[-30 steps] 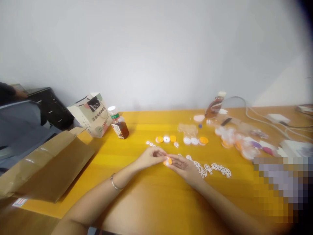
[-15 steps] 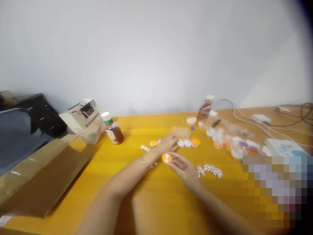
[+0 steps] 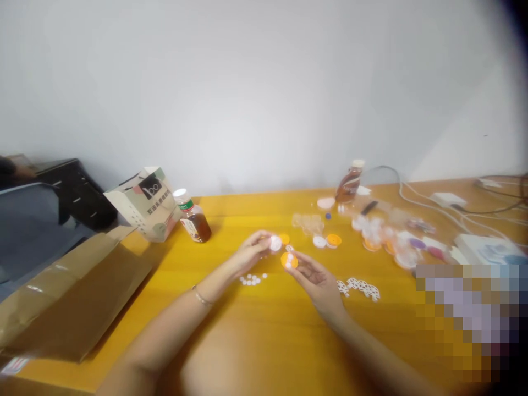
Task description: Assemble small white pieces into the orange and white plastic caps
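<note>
My left hand (image 3: 253, 251) pinches a white round disc (image 3: 275, 243) above the table. Close by on the right, my right hand (image 3: 317, 279) grips an orange disc (image 3: 289, 260) that has small white pieces on its face. An orange part (image 3: 284, 239) shows just behind the white disc. Below my left hand lie several small white round pieces (image 3: 252, 279). White spoked cut-out pieces (image 3: 358, 286) rest to the right of my right hand. Farther back are another white disc (image 3: 319, 241) and an orange disc (image 3: 334, 240).
A clear plastic tray (image 3: 308, 223) lies behind the discs. Bottles of brown drink stand left (image 3: 196, 223) and back right (image 3: 350, 182). A paper bag (image 3: 150, 201) and an open cardboard box (image 3: 78, 297) occupy the left. Loose parts (image 3: 388, 242) and cables (image 3: 416, 201) spread over the right.
My left hand has picked up a white disc from the row near the clear tray and moved left and toward me with it. My right hand still holds the orange disc, shifted slightly right.
</note>
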The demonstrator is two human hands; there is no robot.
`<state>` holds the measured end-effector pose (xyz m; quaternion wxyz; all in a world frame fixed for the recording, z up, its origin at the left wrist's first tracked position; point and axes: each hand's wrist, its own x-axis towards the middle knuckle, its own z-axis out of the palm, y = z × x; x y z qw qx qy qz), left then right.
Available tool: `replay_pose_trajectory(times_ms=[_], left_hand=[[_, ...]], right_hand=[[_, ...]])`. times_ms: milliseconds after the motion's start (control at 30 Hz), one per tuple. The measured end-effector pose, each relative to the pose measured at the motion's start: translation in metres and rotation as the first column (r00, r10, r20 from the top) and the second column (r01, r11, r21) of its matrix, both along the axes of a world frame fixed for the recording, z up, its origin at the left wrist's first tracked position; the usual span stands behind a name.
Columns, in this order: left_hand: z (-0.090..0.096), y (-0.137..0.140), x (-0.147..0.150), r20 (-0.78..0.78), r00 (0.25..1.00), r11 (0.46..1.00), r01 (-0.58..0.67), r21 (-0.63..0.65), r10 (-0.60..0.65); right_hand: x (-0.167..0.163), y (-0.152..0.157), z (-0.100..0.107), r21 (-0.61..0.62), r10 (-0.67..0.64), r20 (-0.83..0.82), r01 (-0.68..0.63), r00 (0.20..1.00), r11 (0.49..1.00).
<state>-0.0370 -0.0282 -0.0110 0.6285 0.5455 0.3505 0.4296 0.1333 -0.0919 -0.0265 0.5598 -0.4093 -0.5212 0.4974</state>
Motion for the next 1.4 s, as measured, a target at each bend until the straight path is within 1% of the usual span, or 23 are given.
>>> replay_pose_trajectory(times_ms=[67, 133, 267, 333, 400, 467, 533, 600, 633, 700, 800, 867, 967, 1067, 1233, 1400], left_hand=[[0.000, -0.015, -0.013, 0.094, 0.995, 0.995, 0.039, -0.091, -0.030], [-0.004, -0.026, -0.020, 0.149, 0.988, 0.990, 0.059, -0.128, -0.039], [-0.018, -0.034, -0.021, 0.172, 0.983, 0.991, 0.076, -0.114, -0.055], [-0.022, -0.034, -0.018, 0.139, 0.988, 0.995, 0.076, -0.063, -0.066], [-0.022, -0.034, -0.015, 0.077, 0.995, 0.998, 0.059, 0.021, -0.060], [-0.019, -0.036, -0.013, -0.029, 0.999, 0.993, 0.031, 0.110, -0.028], [-0.017, -0.039, -0.011, -0.170, 0.985, 0.980, 0.016, 0.196, 0.017], [-0.016, -0.043, -0.009, -0.296, 0.952, 0.951, 0.017, 0.308, 0.079], [-0.015, -0.045, -0.009, -0.339, 0.934, 0.928, 0.022, 0.371, 0.114], [-0.015, -0.047, -0.008, -0.382, 0.906, 0.871, 0.033, 0.490, 0.181], [-0.014, -0.049, -0.007, -0.407, 0.880, 0.808, 0.049, 0.587, 0.243], [-0.015, -0.049, -0.006, -0.425, 0.866, 0.781, 0.065, 0.621, 0.265], [-0.015, -0.050, -0.006, -0.462, 0.840, 0.745, 0.110, 0.658, 0.284], [-0.015, -0.051, -0.006, -0.491, 0.817, 0.727, 0.135, 0.673, 0.303], [-0.016, -0.054, -0.006, -0.506, 0.796, 0.734, 0.120, 0.669, 0.331], [-0.022, -0.056, -0.004, -0.502, 0.788, 0.758, 0.070, 0.648, 0.356]], right_hand=[[-0.001, 0.001, -0.001, -0.025, 0.000, 0.017, 0.000, 1.000, 1.000], [-0.002, 0.001, -0.003, -0.056, 0.013, 0.040, -0.010, 0.999, 0.998], [-0.003, 0.001, -0.007, -0.082, 0.029, 0.067, -0.023, 0.997, 0.996], [-0.003, 0.002, -0.009, -0.084, 0.031, 0.081, -0.025, 0.996, 0.996], [-0.002, 0.003, -0.011, -0.083, 0.031, 0.095, -0.023, 0.995, 0.996], [-0.001, 0.004, -0.014, -0.071, 0.020, 0.110, -0.012, 0.994, 0.997], [-0.001, 0.005, -0.017, -0.045, 0.014, 0.132, -0.008, 0.991, 0.999], [-0.001, 0.005, -0.019, -0.021, 0.027, 0.154, -0.024, 0.988, 0.999], [-0.001, 0.005, -0.020, -0.012, 0.039, 0.165, -0.037, 0.985, 0.999], [-0.001, 0.005, -0.021, -0.001, 0.053, 0.186, -0.054, 0.981, 0.999], [0.000, 0.004, -0.021, 0.003, 0.045, 0.208, -0.046, 0.977, 0.999], [0.001, 0.004, -0.021, 0.001, 0.043, 0.212, -0.044, 0.976, 0.999], [0.000, 0.004, -0.022, 0.009, 0.079, 0.202, -0.082, 0.976, 0.997], [-0.001, 0.003, -0.024, 0.020, 0.108, 0.183, -0.113, 0.977, 0.993], [-0.001, 0.002, -0.024, 0.039, 0.104, 0.209, -0.114, 0.972, 0.993], [-0.001, 0.002, -0.026, 0.079, 0.084, 0.271, -0.109, 0.959, 0.991]])
